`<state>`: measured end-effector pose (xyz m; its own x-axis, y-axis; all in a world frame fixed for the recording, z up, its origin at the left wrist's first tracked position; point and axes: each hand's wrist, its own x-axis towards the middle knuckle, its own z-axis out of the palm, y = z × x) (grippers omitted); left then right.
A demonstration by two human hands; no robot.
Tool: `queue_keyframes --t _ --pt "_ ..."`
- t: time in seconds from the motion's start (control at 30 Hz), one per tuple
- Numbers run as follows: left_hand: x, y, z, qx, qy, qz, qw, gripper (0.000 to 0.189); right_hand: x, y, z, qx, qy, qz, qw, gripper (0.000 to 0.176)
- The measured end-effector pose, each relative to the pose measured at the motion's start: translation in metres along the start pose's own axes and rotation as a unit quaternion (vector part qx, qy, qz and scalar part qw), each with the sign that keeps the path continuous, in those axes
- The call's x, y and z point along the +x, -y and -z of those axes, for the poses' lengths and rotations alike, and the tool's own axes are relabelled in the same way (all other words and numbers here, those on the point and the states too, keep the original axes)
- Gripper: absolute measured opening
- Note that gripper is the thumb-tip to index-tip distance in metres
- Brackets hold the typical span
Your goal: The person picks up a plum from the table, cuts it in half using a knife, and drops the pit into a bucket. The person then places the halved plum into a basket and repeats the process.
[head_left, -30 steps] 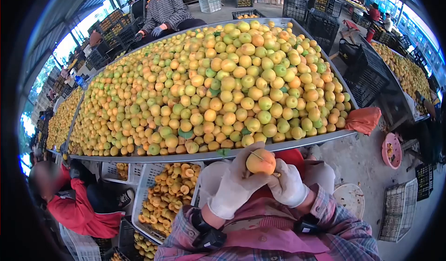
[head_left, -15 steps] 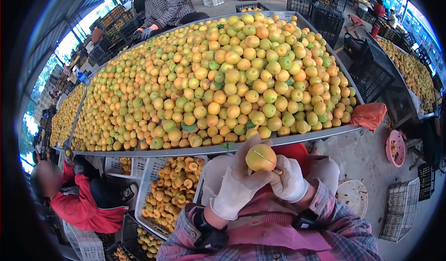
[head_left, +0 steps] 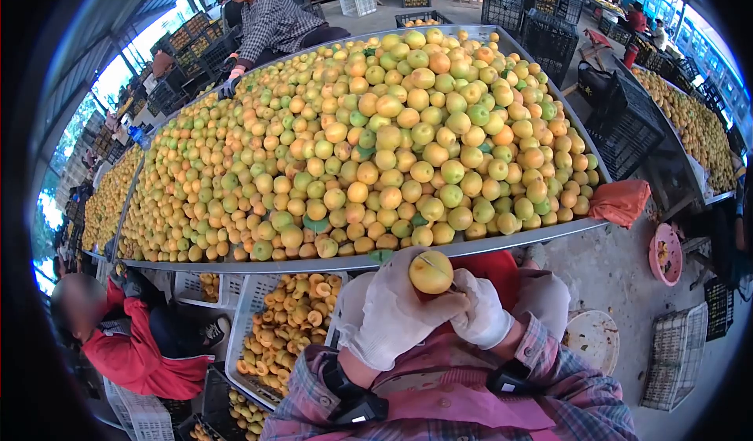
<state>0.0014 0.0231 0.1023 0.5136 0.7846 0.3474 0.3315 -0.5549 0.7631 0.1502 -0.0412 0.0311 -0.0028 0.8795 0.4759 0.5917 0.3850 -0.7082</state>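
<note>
My left hand (head_left: pixel 394 309), in a white glove, is closed around a yellow-green apricot (head_left: pixel 431 273) held up in front of my chest. A thin cut line runs across the fruit's upper face. My right hand (head_left: pixel 482 314), gloved as well, is closed right beside the fruit. From its fingertips a small knife (head_left: pixel 453 288) shows as a short dark sliver against the apricot; most of it is hidden. Just beyond my hands, a large heap of whole apricots (head_left: pixel 353 166) fills the metal-rimmed table (head_left: pixel 510 242).
Left of my lap stands a white crate (head_left: pixel 241 319) of halved apricots. A co-worker in red (head_left: pixel 145 351) sits further left; another in checks (head_left: pixel 274 27) is across the table. An orange bag (head_left: pixel 620 202) hangs at the right corner. A white bucket (head_left: pixel 594 339) stands right.
My hands have shifted slightly left and down, and the apricot has turned, its cut line now at another angle. The co-worker across the table has leaned in and reached to the fruit.
</note>
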Motion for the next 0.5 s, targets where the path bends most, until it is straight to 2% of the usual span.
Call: queue_keyframes --t 0.03,0.07,0.13,0.17,0.2,0.27,0.3,0.33,0.4,0.43,0.5 --pt "-0.001 -0.003 0.0 -0.046 0.002 0.092 0.995 0.044 -0.002 -0.002 -0.001 -0.027 0.028 -0.007 0.999 0.032" --pt "-0.003 0.003 -0.004 -0.045 0.001 0.091 0.995 0.044 -0.001 0.001 -0.001 -0.026 0.027 -0.005 0.999 0.032" --pt "-0.002 0.015 -0.009 -0.057 -0.031 0.098 0.993 0.038 0.005 0.016 0.003 -0.02 0.051 -0.099 0.994 0.038" --pt "-0.005 0.013 -0.01 -0.113 -0.022 0.174 0.978 0.04 0.007 0.022 0.005 -0.004 0.087 -0.182 0.979 0.051" --pt "-0.006 0.014 -0.01 -0.112 -0.024 0.176 0.978 0.04 0.009 0.02 0.004 -0.003 0.089 -0.181 0.98 0.051" --pt "-0.011 0.022 -0.015 -0.146 0.032 0.183 0.972 0.041 0.012 0.014 0.0 0.152 0.041 -0.105 0.982 0.061" --pt "-0.011 0.03 -0.021 -0.191 0.036 0.184 0.964 0.045 0.013 0.012 0.006 0.162 0.121 -0.141 0.969 0.073" --pt "-0.016 0.034 -0.023 -0.189 0.034 0.187 0.963 0.045 0.012 0.008 0.004 0.164 0.124 -0.14 0.969 0.073" --pt "-0.021 0.032 -0.022 -0.087 0.057 0.183 0.978 0.041 0.007 -0.005 -0.007 0.112 0.105 -0.05 0.987 0.073" --pt "-0.023 0.034 -0.024 -0.095 0.037 0.18 0.978 0.04 0.003 -0.005 -0.013 0.254 0.106 -0.101 0.956 0.072" --pt "-0.021 0.033 -0.022 -0.1 0.061 0.185 0.976 0.039 0.001 0.002 -0.01 0.295 0.119 -0.145 0.937 0.071"
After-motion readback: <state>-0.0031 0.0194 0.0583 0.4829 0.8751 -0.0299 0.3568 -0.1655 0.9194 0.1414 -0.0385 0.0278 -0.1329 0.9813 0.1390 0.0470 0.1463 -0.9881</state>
